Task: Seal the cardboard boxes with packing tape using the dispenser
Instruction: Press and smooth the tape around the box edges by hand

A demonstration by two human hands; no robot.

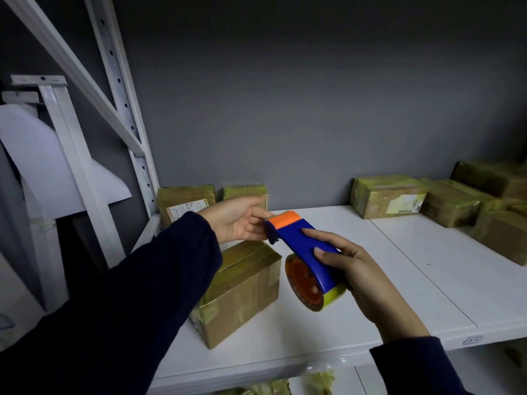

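Observation:
My right hand (359,269) grips a blue tape dispenser (299,246) with an orange roller at its tip and a roll of yellowish tape (333,297) at its base, held in the air above the white shelf (356,309). My left hand (242,220) reaches to the dispenser's orange tip, and its fingertips pinch at the tape end there. Below my left hand, a cardboard box (242,292) wrapped in yellowish tape sits near the shelf's front left.
Two taped boxes (185,203) stand at the back left against the grey wall. Several more taped boxes (387,198) are stacked along the back right. A white metal rack upright (134,138) rises at the left. More packages lie on the shelf below.

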